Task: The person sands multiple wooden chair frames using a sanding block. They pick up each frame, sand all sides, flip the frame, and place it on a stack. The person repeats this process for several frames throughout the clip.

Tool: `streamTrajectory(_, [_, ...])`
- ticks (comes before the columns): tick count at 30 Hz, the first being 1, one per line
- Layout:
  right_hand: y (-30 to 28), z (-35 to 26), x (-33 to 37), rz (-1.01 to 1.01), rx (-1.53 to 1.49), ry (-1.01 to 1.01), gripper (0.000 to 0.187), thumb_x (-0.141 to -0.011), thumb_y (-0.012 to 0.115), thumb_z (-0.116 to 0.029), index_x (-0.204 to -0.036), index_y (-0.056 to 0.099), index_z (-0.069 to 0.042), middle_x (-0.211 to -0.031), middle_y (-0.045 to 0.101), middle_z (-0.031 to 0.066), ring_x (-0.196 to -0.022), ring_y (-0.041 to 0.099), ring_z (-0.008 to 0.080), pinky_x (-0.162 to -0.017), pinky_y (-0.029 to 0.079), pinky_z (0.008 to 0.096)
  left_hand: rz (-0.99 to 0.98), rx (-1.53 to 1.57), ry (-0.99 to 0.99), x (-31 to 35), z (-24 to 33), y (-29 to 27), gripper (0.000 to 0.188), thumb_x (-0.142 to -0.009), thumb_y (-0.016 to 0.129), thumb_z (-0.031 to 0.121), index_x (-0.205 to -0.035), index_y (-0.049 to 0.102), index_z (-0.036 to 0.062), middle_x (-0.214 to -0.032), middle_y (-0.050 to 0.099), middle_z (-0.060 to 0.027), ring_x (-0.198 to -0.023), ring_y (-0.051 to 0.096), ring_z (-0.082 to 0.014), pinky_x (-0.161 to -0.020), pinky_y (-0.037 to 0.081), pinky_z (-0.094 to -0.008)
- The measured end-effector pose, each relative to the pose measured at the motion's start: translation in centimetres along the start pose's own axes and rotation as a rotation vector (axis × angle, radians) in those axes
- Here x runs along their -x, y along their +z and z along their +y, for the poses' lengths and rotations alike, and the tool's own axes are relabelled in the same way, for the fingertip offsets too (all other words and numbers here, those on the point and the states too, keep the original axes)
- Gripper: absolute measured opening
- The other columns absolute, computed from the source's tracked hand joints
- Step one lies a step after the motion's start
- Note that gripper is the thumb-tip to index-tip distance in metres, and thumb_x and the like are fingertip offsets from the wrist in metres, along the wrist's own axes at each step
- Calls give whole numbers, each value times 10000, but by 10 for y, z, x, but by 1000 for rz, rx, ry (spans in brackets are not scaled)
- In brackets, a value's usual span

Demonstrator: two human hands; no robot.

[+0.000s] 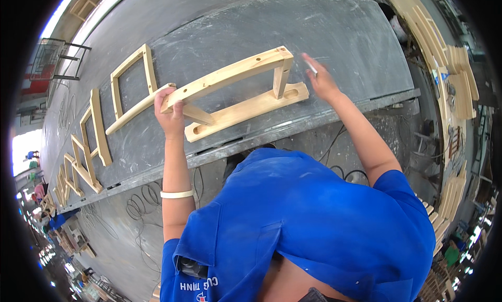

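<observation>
A pale wooden frame point(225, 76) stands on the grey worktable in front of me, with a curved rail on top, two short uprights and a wider board with slots near its ends at the bottom. My left hand point(170, 113) is closed around the left end of its top rail. Just off the right end of that rail is my right hand point(322, 82), apart from the wood. A thin white piece point(312, 68) sits between its fingers; its kind is too small to make out.
Another wooden frame point(149, 72) lies on the table behind my left hand, and several more point(95, 127) line the table to the left. Cables point(141, 202) coil on the floor below the table edge point(361, 104). Wooden parts point(460, 77) are stacked at the far right.
</observation>
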State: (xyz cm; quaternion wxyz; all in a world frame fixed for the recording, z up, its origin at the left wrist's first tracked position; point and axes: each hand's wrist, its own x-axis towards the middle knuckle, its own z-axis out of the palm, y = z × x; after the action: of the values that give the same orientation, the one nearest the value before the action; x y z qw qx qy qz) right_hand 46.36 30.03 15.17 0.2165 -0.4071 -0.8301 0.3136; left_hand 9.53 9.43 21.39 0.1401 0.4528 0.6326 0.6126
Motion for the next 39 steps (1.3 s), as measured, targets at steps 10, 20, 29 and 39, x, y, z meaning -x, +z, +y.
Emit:
streamTrajectory(10, [87, 51, 74, -271, 506, -55, 605, -847, 465, -117, -1420, 284, -55, -1512, 224, 101, -1401, 190, 302, -1111, 225, 457, -73, -4, -32, 13, 9, -9, 535, -735, 783, 366, -1062, 520, 35, -1013, 548, -55, -942, 538, -154, -836, 444, -289])
streamTrajectory(20, [97, 42, 64, -202, 311, 185, 600, -835, 428, -78, -1417, 286, -41, -1495, 259, 111, -1391, 205, 308, -1120, 198, 452, -77, -44, -13, 10, 7, -7, 526, -747, 767, 370, -1069, 520, 35, -1009, 549, -58, -947, 542, -163, -848, 443, -300])
streamTrajectory(29, [90, 59, 83, -193, 631, 266, 599, -855, 316, -100, -1446, 230, -49, -1524, 184, 128, -1414, 137, 295, -1151, 118, 421, -81, 29, -41, 8, 5, -5, 502, -749, 766, 325, -1075, 514, 39, -986, 548, -47, -931, 538, -153, -848, 435, -286])
streamTrajectory(39, [69, 63, 102, -58, 678, 213, 563, -852, 430, -100, -1394, 309, -5, -1465, 302, 165, -1358, 283, 331, -1087, 256, 454, -74, 24, -52, 6, 13, -1, 409, -749, 757, 159, -1062, 520, 46, -990, 547, -48, -920, 542, -140, -812, 455, -274])
